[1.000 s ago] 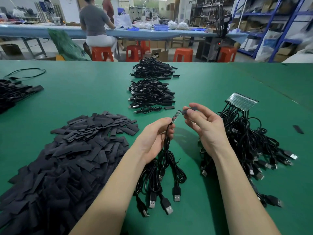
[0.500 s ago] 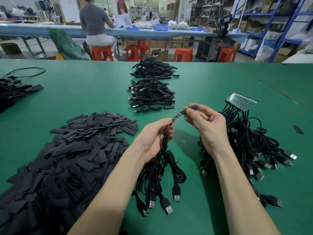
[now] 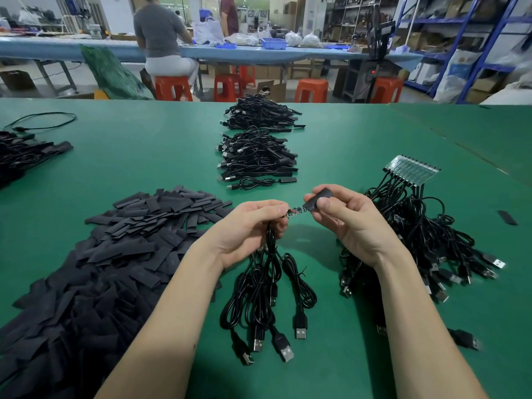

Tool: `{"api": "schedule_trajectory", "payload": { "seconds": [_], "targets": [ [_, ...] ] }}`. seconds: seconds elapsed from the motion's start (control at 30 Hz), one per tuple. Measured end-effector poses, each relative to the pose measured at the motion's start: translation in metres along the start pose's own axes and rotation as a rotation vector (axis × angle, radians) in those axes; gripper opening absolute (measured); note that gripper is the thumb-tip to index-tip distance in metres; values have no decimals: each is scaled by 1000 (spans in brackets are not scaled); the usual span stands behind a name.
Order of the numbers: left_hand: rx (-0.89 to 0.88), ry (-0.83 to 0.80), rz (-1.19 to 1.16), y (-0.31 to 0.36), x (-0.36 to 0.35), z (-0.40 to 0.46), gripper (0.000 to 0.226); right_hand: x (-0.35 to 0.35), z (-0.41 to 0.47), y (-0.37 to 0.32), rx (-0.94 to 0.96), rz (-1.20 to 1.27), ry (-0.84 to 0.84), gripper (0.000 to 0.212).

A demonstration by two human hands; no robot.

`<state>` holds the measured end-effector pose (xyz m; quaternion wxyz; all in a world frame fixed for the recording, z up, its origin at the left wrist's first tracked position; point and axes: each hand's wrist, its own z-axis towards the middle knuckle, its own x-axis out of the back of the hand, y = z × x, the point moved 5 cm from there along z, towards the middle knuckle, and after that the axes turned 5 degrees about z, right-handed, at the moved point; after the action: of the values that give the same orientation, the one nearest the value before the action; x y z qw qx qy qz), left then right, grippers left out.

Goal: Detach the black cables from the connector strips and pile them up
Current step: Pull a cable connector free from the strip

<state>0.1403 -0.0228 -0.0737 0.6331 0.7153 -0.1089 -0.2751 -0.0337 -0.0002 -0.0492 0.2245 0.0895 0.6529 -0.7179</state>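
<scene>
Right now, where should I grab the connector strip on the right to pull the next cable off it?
Grip the connector strip by its far long edge, coming from beyond it. It lies flat at the far end of the cable bundle, and every cable leaves its near edge, so only the far edge and short ends are bare.

A green table top (image 3: pixel 144 156) fills the foreground, and beyond it a long blue workbench (image 3: pixel 259 54) is set across the room, with orange stools (image 3: pixel 312 89) lined up beneath it. A person in a grey shirt (image 3: pixel 159 30) is seated at the bench, back turned. Blue metal shelving (image 3: pixel 486 33) loaded with boxes is seen at the right, and a pale floor (image 3: pixel 72 79) lies under the bench.
</scene>
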Motion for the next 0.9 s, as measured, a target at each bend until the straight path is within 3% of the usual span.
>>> {"api": "schedule_trajectory", "payload": {
  "seconds": [0.33,0.5,0.67,0.8,0.9],
  "targets": [
    [-49,26,17,2,5,-1,16,-4,-4,-3,-24,-37,-49,21],
    [-106,25,-5,4,5,0,16,-13,2,-1,79,-22,-33,21],
    [-122,70,-14,3,1,5,13,-13,6,8,59,20,11,16],
    [-232,198,313,7,4,7,13,-1,9,10,38,58,148,23],
    [-315,224,423,11,3,5,14,6,10,10,37,56,200,25]
  ]
}}
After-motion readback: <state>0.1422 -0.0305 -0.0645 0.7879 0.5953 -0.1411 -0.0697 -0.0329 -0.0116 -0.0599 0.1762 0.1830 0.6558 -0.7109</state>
